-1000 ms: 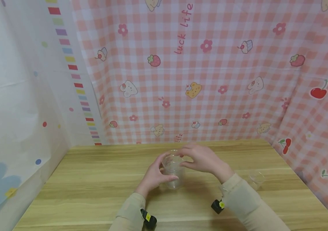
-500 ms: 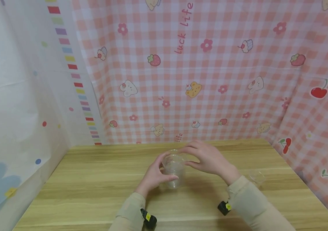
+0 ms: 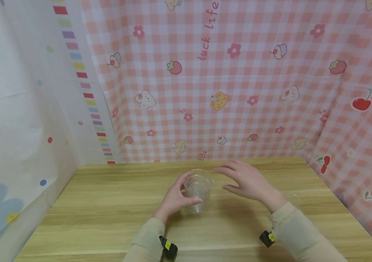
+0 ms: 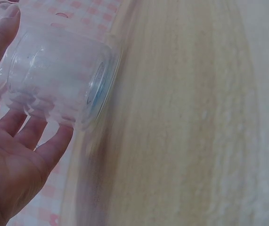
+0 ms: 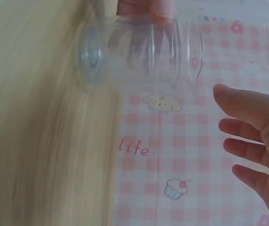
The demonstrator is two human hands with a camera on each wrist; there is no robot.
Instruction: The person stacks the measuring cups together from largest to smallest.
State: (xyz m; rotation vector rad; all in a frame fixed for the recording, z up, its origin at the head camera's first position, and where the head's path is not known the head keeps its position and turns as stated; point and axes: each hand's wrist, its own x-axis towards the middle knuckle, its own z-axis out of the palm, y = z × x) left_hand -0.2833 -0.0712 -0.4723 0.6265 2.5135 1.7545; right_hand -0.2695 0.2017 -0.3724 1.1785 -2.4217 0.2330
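Observation:
My left hand (image 3: 173, 200) grips a clear plastic cup (image 3: 197, 194), standing upright near the table's middle, with its thumb across the front and fingers behind. Two rim lines near the mouth, seen in the right wrist view, suggest cups nested together (image 5: 143, 56). In the left wrist view, fingers and thumb wrap the see-through wall (image 4: 54, 70). To the cup's right, my right hand (image 3: 251, 182) hangs in the air, fingers loosely spread and holding nothing. A gap separates it from the cup's rim.
Another clear cup (image 3: 296, 199) stands to the right, mostly hidden behind the right forearm. Wood-grain table (image 3: 107, 211) lies under the hands. A pink checked cloth (image 3: 238, 120) hangs along its back edge, and a white printed sheet (image 3: 25, 120) hangs at the left.
My right hand has drawn away from the cup's rim toward the right, and its forearm now covers more of the other cup. The left hand and its cup stay in place.

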